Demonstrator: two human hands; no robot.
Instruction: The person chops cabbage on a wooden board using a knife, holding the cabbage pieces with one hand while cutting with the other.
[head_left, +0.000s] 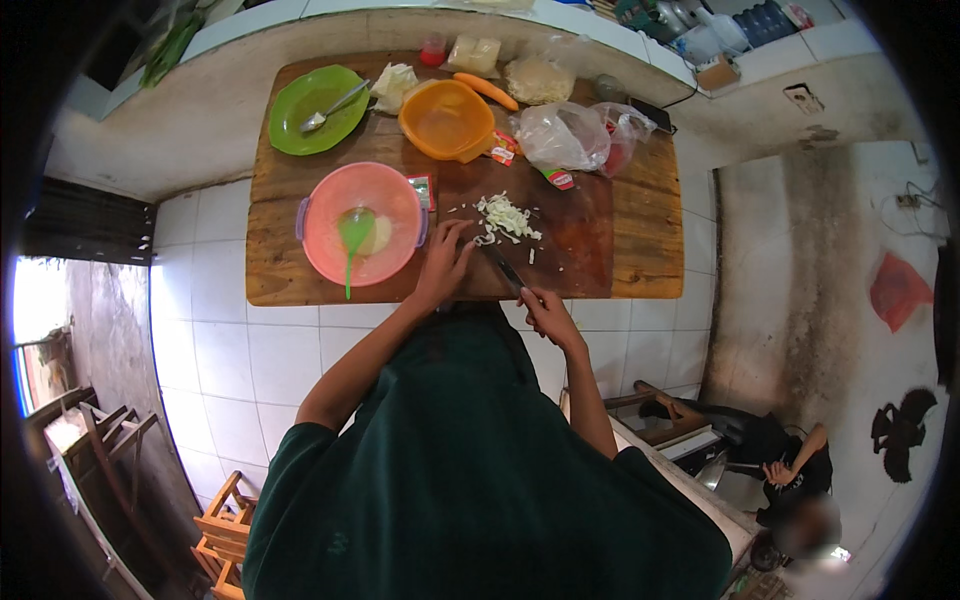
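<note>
My right hand (548, 313) grips the handle of a kitchen knife (507, 267) at the table's near edge, its dark blade slanting up and left. My left hand (446, 264) rests with bent fingers on the dark red-brown board (581, 247), left of the blade; whether anything lies under its fingertips is hidden. Chopped pale cabbage (507, 216) lies in a small heap just beyond the blade, with loose bits around it. To the left of my left hand stands a pink basin (322, 202) with a green ladle (354, 229) and a pale substance in it.
A green plate (289, 112) with a metal spoon, an orange bowl (448, 124), a carrot (487, 91), a cabbage piece (394, 86) and plastic bags (564, 136) line the far side of the wooden table (649, 259). Another person (799, 465) holds a pan at lower right. Wooden chairs (225, 536) stand lower left.
</note>
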